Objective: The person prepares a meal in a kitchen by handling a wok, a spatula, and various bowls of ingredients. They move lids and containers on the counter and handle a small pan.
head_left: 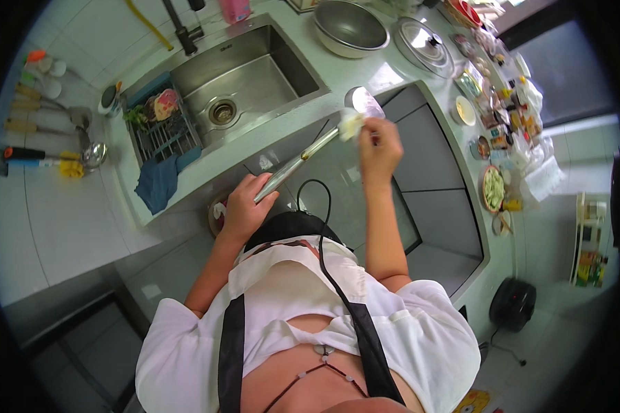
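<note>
The left hand (243, 208), at centre frame, is closed round the handle of a long metal ladle (308, 153), and the right hand (380, 146) pinches a pale scrap (350, 126) against the shaft just below the bowl — cloth or sponge, it is too blurred to tell. Up and left of them lies the steel sink (255, 79), a dish rack (160, 131) at its left end — above right, a steel bowl (350, 27) and a pot lid (424, 44).

Bright even daylight; fisheye bends edges, dark vignette at rim; slight softness.
</note>
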Demonstrator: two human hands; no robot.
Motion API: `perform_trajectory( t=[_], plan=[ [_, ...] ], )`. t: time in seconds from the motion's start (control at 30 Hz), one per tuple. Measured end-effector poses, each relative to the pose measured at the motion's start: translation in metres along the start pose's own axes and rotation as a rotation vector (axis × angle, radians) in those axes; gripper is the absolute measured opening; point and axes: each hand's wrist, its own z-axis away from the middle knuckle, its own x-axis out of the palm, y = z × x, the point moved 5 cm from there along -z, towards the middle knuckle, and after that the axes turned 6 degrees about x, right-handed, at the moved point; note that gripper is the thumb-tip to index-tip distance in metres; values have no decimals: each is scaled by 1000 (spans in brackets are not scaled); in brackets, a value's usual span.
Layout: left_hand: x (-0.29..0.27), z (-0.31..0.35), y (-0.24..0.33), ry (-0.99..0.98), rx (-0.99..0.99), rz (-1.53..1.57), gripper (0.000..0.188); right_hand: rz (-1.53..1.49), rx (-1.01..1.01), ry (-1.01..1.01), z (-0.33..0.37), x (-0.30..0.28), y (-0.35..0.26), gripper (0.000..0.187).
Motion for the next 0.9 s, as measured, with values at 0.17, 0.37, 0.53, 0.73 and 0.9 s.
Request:
perform_trajectory(
  t=[0.17, 0.37, 0.53, 0.73, 0.9],
  plan=[
    [-12, 13, 1, 43, -29, 16, 30, -104, 271, -146, -46, 8, 39, 11],
    [-27, 61, 4, 137, -65, -96, 31, 254, 271, -466, -22, 29, 85, 14],
    [-54, 113, 7, 285, -260, -52, 31, -88, 518, -657, 73, 67, 143, 10],
    [-83, 168, -6, 442, -554, 471, 37, -192, 633, -970, 177, 118, 73, 13],
    [-119, 193, -27, 408, -518, 698, 34, -182, 541, -1037, 231, 155, 29, 15]
  ],
)
